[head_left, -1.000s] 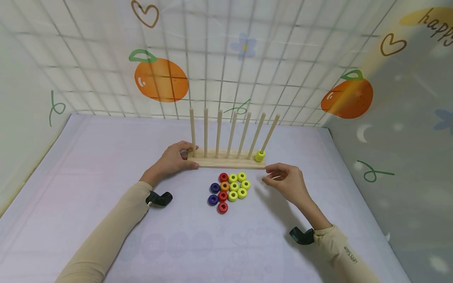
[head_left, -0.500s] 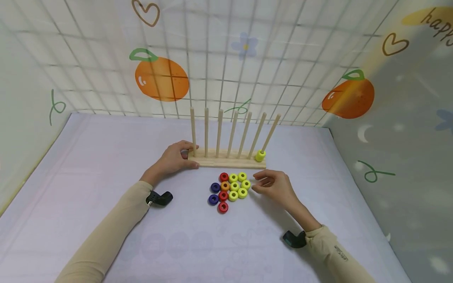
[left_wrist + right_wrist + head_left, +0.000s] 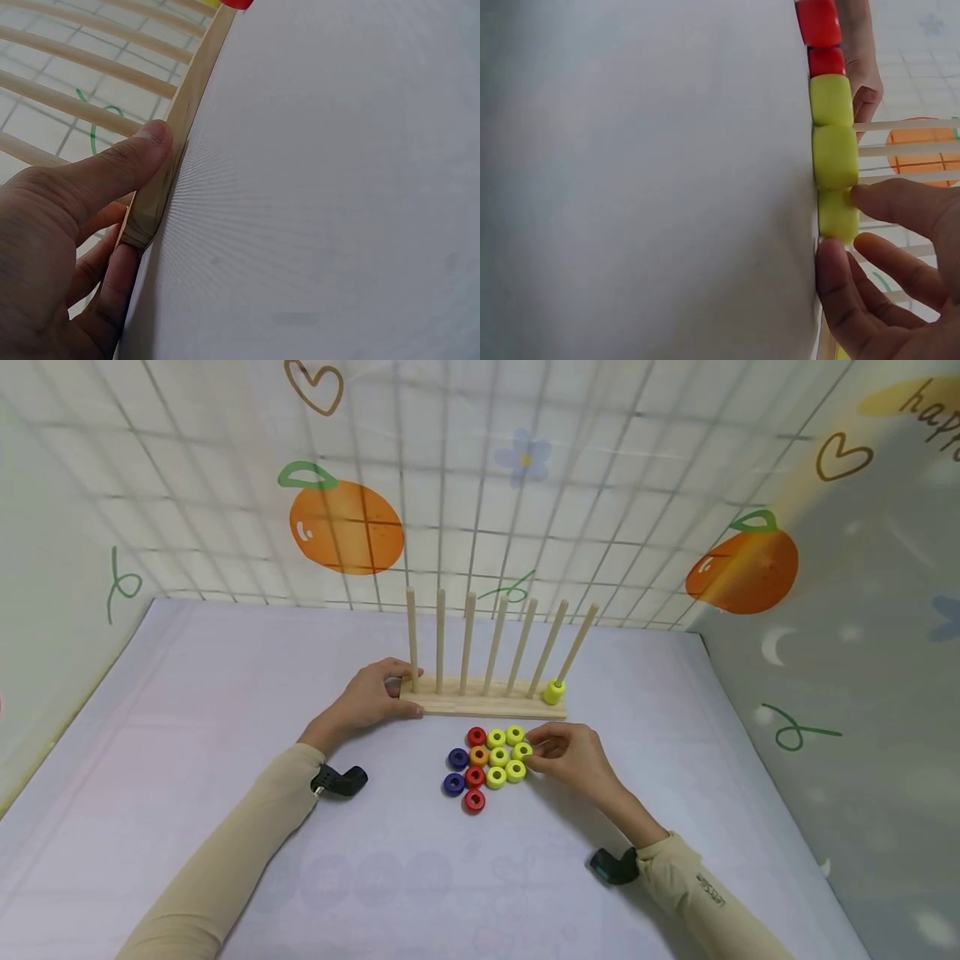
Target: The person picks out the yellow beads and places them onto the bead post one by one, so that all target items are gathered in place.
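My left hand (image 3: 367,697) holds the left end of a wooden peg rack (image 3: 483,704), thumb along the front edge and fingers at the end and behind; the left wrist view shows the thumb on the base (image 3: 196,86). The rack has a row of upright pegs, and a yellow bead (image 3: 554,692) sits low on the rightmost one. At the right side of a loose bead cluster, my right hand (image 3: 576,758) pinches the outermost yellow bead (image 3: 522,751). Seen from the right wrist, thumb and fingertips lie on either side of this bead (image 3: 838,215), down at the tabletop.
Several more yellow beads (image 3: 497,777), red beads (image 3: 474,800), an orange bead (image 3: 478,756) and two dark blue beads (image 3: 453,785) lie close together before the rack. Behind the white table (image 3: 262,693) hangs a printed cloth over a wire grid (image 3: 465,468).
My right hand has moved left from beside the rack's right end to the cluster, and its fingers have closed on the outermost yellow bead. My left hand stays on the rack.
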{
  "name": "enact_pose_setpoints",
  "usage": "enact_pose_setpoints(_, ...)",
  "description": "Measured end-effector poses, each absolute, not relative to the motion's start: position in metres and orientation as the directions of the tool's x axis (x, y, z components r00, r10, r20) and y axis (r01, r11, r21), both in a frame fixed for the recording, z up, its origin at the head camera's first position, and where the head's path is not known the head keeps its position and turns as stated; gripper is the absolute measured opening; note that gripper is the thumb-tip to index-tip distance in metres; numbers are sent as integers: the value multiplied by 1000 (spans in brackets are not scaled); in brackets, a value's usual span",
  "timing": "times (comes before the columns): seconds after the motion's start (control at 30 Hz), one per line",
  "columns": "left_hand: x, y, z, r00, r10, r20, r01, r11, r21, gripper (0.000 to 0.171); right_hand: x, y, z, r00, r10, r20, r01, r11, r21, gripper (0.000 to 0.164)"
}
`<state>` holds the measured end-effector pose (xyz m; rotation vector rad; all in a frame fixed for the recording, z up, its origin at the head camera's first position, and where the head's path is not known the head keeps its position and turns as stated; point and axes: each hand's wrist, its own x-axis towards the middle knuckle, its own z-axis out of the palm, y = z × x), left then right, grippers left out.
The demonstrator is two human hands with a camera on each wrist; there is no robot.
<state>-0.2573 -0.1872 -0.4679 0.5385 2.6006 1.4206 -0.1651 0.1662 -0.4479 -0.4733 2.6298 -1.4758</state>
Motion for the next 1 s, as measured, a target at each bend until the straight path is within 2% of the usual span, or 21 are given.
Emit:
enact_pose_setpoints(0.4, -258, -187, -468, -925, 377, 43, 222, 446, 867, 72, -165, 162, -448, -944, -319, 87, -248, 511, -823, 22)
enact_pose_setpoints(1.0, -258, -189, -471, -930, 365, 52, 234, 476, 848, 70, -166, 163, -449, -938, -330, 103, -269, 510, -817, 23)
